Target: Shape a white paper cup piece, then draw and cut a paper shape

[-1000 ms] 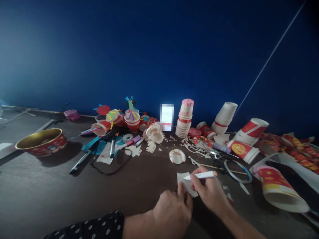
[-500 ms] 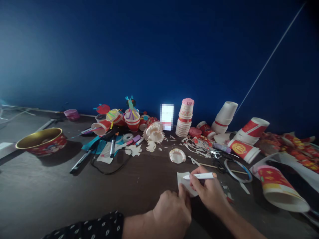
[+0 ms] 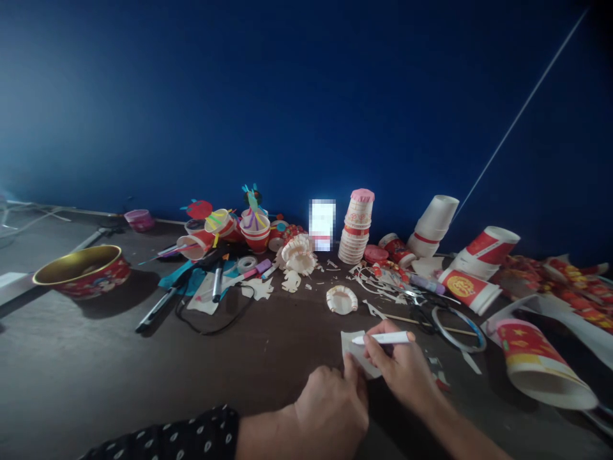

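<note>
My right hand (image 3: 401, 365) grips a white pen (image 3: 383, 338) with its tip resting on a small piece of white paper (image 3: 353, 348) on the dark table. My left hand (image 3: 330, 409) is curled with its fingertips pressing the near edge of that paper. A dark dotted sleeve (image 3: 177, 434) covers my left forearm.
A gold-lined red bowl (image 3: 79, 271) sits at the left. Markers, tape and a black cable (image 3: 211, 319) lie mid-left. Decorated cups (image 3: 253, 233), a cup stack (image 3: 357, 227), scissors (image 3: 421, 306) and tipped red-and-white cups (image 3: 536, 364) crowd the back and right. A blue wall stands behind.
The pen tip has shifted very slightly left on the paper. Both hands otherwise stay where they were.
</note>
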A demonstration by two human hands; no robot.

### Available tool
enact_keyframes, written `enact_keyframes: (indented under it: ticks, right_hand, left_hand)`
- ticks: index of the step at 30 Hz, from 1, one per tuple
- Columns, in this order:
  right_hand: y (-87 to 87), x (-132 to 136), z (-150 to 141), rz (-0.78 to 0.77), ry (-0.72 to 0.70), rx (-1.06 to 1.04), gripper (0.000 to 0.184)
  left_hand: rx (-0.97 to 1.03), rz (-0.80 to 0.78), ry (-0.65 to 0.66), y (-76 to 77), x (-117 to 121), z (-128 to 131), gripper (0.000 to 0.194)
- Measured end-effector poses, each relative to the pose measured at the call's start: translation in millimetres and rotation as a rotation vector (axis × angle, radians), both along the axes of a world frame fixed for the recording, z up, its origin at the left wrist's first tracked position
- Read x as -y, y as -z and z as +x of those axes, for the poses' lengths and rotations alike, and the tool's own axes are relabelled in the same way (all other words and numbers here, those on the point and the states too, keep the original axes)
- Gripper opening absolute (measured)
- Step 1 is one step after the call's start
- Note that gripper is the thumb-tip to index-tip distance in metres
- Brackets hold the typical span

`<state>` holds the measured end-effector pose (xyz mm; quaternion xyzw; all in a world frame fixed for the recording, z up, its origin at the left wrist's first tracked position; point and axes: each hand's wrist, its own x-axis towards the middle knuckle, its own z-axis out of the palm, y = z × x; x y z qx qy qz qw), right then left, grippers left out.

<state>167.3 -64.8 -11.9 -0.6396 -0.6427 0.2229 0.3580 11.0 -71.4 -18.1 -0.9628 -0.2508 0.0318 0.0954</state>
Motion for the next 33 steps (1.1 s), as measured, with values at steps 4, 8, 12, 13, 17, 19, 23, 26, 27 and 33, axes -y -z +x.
enact_keyframes:
  ticks: [4, 8, 12, 13, 17, 19, 23, 26, 27, 33]
  right_hand:
    - [-0.9, 0.2, 0.5, 0.006, 0.009, 0.032, 0.025]
    - [-2.2, -0.3, 0.5, 0.013, 0.012, 0.062, 0.025]
    - [-3.1, -0.5, -0.2, 0.023, 0.027, 0.103, 0.025]
    - [-3.3, -0.5, -0.4, 0.024, 0.028, 0.105, 0.025]
    - [-4.4, 0.0, -0.8, 0.019, 0.023, 0.114, 0.025]
    - [-4.8, 0.3, -0.8, 0.023, 0.025, 0.125, 0.025]
    - [-4.9, 0.6, -1.0, 0.018, 0.032, 0.123, 0.024]
    - [-5.6, 0.7, -1.7, 0.015, 0.045, 0.141, 0.024]
    - [-6.1, 0.8, -2.1, 0.013, 0.046, 0.147, 0.024]
    - [-8.3, 1.8, -2.9, 0.021, 0.035, 0.15, 0.023]
  left_hand:
    - [0.025, -0.004, -0.03, 0.3, -0.3, 0.6, 0.039]
    - [0.048, -0.035, -0.035, -2.3, -0.2, 0.5, 0.032]
    - [0.039, 0.007, -0.018, -4.2, 1.0, 0.1, 0.031]
    - [0.037, 0.014, -0.017, -4.3, 1.4, 0.1, 0.031]
    - [0.032, 0.018, -0.001, -4.0, 1.7, -0.1, 0.033]
    - [0.036, 0.017, 0.008, -3.6, 1.2, -0.3, 0.034]
    - [0.055, 0.018, 0.009, -2.7, 0.6, -0.4, 0.033]
    - [0.055, 0.033, -0.005, -2.9, 1.3, 0.2, 0.032]
    - [0.055, 0.038, -0.005, -3.1, 1.6, 0.5, 0.032]
    - [0.039, 0.035, 0.001, -4.9, 2.0, 1.1, 0.036]
